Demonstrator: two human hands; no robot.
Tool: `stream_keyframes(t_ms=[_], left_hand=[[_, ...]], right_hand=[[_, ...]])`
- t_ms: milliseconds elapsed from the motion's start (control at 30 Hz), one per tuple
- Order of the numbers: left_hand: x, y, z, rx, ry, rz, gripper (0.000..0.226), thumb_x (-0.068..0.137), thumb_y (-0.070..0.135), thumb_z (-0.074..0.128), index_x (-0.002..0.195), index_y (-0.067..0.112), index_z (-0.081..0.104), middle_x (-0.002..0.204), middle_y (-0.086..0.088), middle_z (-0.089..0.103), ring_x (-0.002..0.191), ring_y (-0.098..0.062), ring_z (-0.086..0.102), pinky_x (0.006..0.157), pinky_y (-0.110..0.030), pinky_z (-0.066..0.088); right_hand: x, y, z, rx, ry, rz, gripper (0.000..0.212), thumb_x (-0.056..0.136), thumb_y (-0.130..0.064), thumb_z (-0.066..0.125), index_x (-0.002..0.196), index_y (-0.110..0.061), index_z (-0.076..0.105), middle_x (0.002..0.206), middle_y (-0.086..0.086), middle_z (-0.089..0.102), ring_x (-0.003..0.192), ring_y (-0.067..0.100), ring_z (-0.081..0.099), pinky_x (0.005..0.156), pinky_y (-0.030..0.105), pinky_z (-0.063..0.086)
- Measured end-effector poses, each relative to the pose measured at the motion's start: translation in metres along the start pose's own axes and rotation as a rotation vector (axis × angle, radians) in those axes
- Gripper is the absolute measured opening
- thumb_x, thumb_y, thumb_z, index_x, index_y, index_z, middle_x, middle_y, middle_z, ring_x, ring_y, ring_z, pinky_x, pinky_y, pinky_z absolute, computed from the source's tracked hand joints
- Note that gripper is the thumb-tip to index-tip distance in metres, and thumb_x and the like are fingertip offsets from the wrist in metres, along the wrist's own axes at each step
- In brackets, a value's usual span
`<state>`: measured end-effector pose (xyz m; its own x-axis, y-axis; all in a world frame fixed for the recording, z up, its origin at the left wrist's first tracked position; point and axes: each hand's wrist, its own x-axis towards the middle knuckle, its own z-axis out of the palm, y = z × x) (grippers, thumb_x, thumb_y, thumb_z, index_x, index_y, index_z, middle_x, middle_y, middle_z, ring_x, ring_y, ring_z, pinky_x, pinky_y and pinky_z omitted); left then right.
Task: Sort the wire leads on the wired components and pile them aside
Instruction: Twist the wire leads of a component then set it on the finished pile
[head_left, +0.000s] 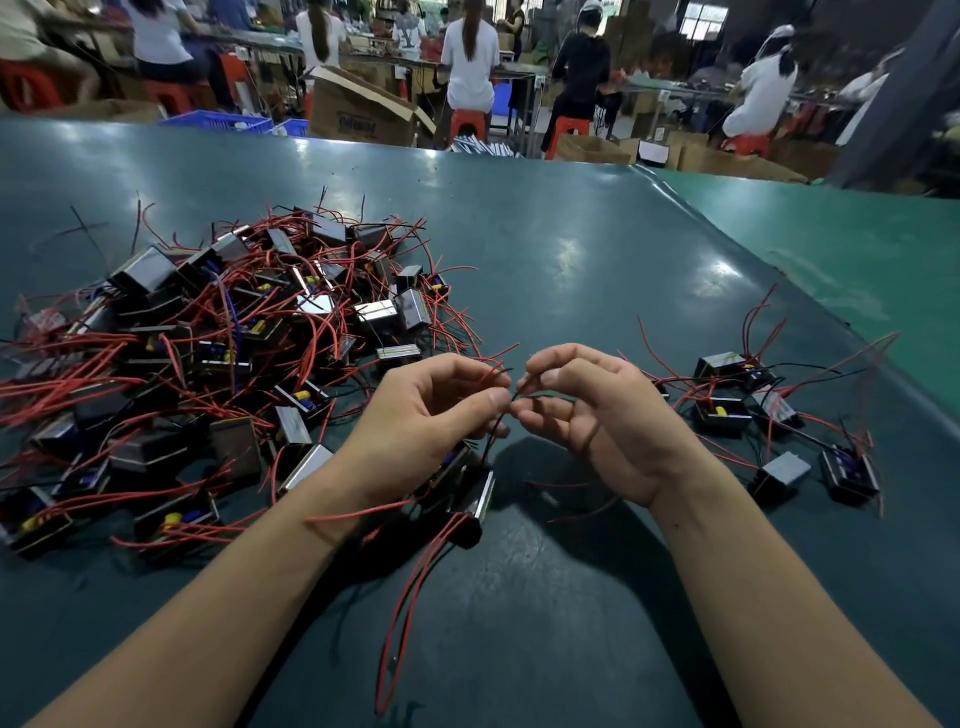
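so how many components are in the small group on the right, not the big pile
5 that I can make out: one at the back, two in the middle, two nearest. Tangled leads and the right hand may hide another.

— Where are you working?
— You're on a factory assembly floor: a long green bench (571, 249), seated workers (470, 57) on red stools (467, 122) along a line, cardboard cartons (358, 111) and blue crates (218, 122) behind.
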<state>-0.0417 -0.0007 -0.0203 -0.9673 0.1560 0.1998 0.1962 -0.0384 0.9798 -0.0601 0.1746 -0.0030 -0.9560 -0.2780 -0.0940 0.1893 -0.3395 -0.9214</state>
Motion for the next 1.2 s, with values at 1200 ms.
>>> stream_keyframes(t_ms=[1200], left_hand=[[0.0, 0.004, -0.011, 0.365, 0.056, 0.018, 0.01, 0.083, 0.008, 0.075, 0.076, 0.001, 0.076, 0.067, -0.015, 0.07, 0.058, -0.008, 0.051, 0.057, -0.019, 0.043]], right_hand=[[0.007, 0.024, 0.002, -1.095, 0.355, -0.414, 0.01, 0.072, -0.017, 0.07, 0.065, -0.017, 0.062, 0.054, -0.01, 0.058, 0.052, 0.005, 0.052, 0.054, 0.022, 0.047]])
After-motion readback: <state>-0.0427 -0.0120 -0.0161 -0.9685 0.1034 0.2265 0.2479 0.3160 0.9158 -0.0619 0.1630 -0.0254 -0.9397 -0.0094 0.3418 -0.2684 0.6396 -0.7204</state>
